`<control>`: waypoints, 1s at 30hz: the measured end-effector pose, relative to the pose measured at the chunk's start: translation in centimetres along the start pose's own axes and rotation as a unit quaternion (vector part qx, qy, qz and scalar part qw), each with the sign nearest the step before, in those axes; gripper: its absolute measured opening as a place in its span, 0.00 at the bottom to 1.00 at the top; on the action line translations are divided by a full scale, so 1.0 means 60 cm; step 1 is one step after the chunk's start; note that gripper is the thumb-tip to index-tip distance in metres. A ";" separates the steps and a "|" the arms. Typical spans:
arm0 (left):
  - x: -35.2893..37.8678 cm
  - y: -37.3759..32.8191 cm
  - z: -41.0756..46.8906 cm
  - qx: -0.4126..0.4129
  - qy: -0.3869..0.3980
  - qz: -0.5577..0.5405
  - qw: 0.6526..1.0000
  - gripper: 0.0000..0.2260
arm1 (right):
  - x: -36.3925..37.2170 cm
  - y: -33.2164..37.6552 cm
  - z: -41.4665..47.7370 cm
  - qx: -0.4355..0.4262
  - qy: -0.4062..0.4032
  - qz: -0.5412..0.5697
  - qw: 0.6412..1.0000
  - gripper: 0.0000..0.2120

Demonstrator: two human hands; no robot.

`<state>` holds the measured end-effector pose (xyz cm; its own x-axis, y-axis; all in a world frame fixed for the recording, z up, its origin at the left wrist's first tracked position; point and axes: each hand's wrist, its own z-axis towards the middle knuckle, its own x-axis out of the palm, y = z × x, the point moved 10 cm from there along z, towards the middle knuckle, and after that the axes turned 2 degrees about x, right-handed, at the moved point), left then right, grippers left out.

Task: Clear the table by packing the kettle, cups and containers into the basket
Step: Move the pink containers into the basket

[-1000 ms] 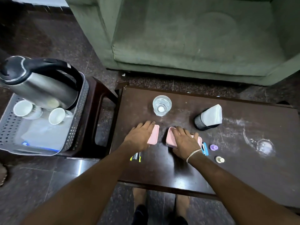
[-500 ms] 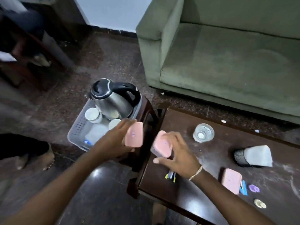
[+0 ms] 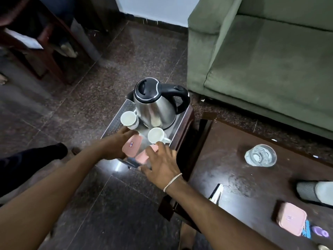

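Each grip clasping one pink container (image 3: 131, 145) over the basket (image 3: 115, 121) (two cups (image 3: 128, 118), one kettle (image 3: 155, 103) inside).

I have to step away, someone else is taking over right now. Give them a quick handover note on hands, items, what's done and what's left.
Left hand: holding a pink container low in the basket.
Right hand: on a second pink container at the basket's near end.
Done: kettle and two white cups are in the basket.
Left: release both containers, then pack the third pink container from the table. The glass also sits there.
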<state>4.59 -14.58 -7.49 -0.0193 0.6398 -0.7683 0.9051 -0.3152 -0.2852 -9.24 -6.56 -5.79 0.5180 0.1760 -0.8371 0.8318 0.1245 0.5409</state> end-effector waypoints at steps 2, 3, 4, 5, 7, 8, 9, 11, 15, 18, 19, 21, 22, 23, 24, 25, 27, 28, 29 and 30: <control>0.010 0.004 0.014 -0.005 0.010 -0.004 1.000 0.44 | 0.012 -0.003 -0.003 -0.006 0.007 0.000 1.000 0.24; 0.013 0.007 0.020 -0.009 0.016 -0.001 1.000 0.43 | 0.016 -0.006 -0.006 -0.009 0.013 -0.004 1.000 0.23; 0.015 0.007 0.024 -0.014 0.021 0.004 1.000 0.44 | 0.019 -0.010 -0.008 -0.007 0.017 -0.015 1.000 0.20; 0.017 0.008 0.028 -0.019 0.027 0.007 0.999 0.44 | 0.019 -0.014 -0.011 0.000 0.018 -0.031 0.999 0.18; 0.025 0.012 0.033 -0.018 0.042 0.007 0.999 0.42 | 0.021 -0.014 -0.013 0.010 0.009 -0.068 0.998 0.16; 0.031 0.009 0.033 -0.009 0.054 0.012 0.998 0.41 | 0.021 -0.011 -0.017 0.009 0.004 -0.080 0.997 0.16; 0.039 0.007 0.032 -0.001 0.068 0.015 0.998 0.40 | 0.022 -0.007 -0.020 0.007 0.001 -0.090 0.996 0.15; 0.047 0.010 0.028 -0.004 0.083 0.003 0.997 0.39 | 0.027 -0.002 -0.021 0.010 -0.001 -0.104 0.995 0.12; 0.050 0.017 0.026 -0.030 0.081 0.017 0.996 0.42 | 0.032 -0.014 -0.008 0.071 0.023 -0.091 0.993 0.05; 0.051 0.014 0.024 -0.040 0.072 0.002 0.997 0.39 | 0.034 -0.013 0.002 0.098 0.031 -0.088 0.991 0.09; 0.051 0.014 0.024 -0.044 0.070 0.001 0.997 0.39 | 0.033 -0.010 0.004 0.100 0.028 -0.087 0.991 0.09; 0.050 0.012 0.020 -0.059 0.072 0.031 0.995 0.42 | 0.028 -0.005 0.003 0.096 0.020 -0.082 0.992 0.09; 0.049 0.010 0.017 -0.068 0.075 0.066 0.993 0.45 | 0.021 -0.006 -0.001 0.092 0.014 -0.078 0.993 0.09; 0.045 0.007 0.014 -0.079 0.071 0.102 0.989 0.48 | 0.011 -0.007 -0.008 0.086 0.005 -0.074 0.994 0.08; 0.036 0.004 0.009 -0.092 0.056 0.123 0.987 0.50 | 0.000 -0.010 -0.017 0.079 -0.011 -0.068 0.994 0.07; 0.023 -0.006 0.005 -0.098 0.032 0.131 0.986 0.50 | -0.014 -0.019 -0.029 0.075 -0.032 -0.061 0.995 0.05; -0.009 -0.047 -0.004 -0.089 -0.049 0.125 0.987 0.46 | -0.042 -0.053 -0.067 0.075 -0.074 -0.048 0.993 0.04; -0.024 -0.078 -0.009 -0.069 -0.099 0.111 0.987 0.43 | -0.056 -0.078 -0.091 0.081 -0.088 -0.045 0.992 0.05; -0.034 -0.109 -0.015 -0.038 -0.144 0.084 0.985 0.39 | -0.067 -0.104 -0.114 0.087 -0.097 -0.045 0.990 0.06; -0.038 -0.151 -0.020 0.004 -0.179 0.051 0.983 0.36 | -0.079 -0.136 -0.140 0.100 -0.103 -0.048 0.988 0.06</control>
<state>-3.06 -12.37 -2.48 -0.0783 0.3181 -0.9448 0.9069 -0.3708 -0.2000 -20.17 -0.23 -5.56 0.4468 -0.0329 -0.8940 0.8915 -0.0676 0.4480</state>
